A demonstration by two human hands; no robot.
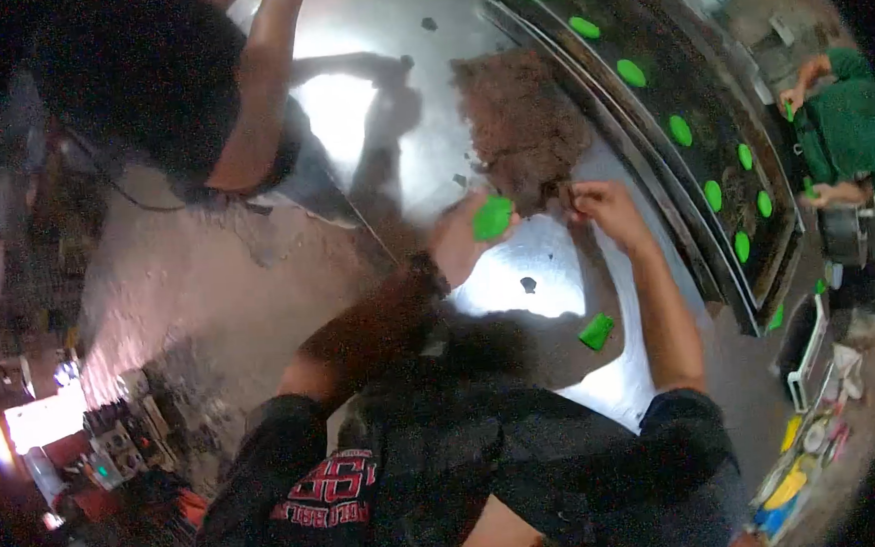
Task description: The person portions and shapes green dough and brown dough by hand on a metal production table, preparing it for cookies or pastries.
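Observation:
My left hand [459, 244] is closed around a bright green flat piece [493, 218], whose exact kind I cannot make out. At the near edge of a flattened mass of brown, crumbly material [520, 113], my right hand [609, 213] has its fingertips pinched together on a small dark brown lump [558, 194]. Both hands are above a shiny metal table [489, 290]. Closer to my body, a green rectangular piece [596, 332] lies on the table. A small dark crumb [528, 285] sits between it and my left hand.
A long dark curved trough [649, 125] with raised metal rails runs along the right, carrying several green oval pieces [681, 130]. Another person's arm [267, 103] reaches over the table at upper left. A person in a green shirt [844, 123] works beyond the trough.

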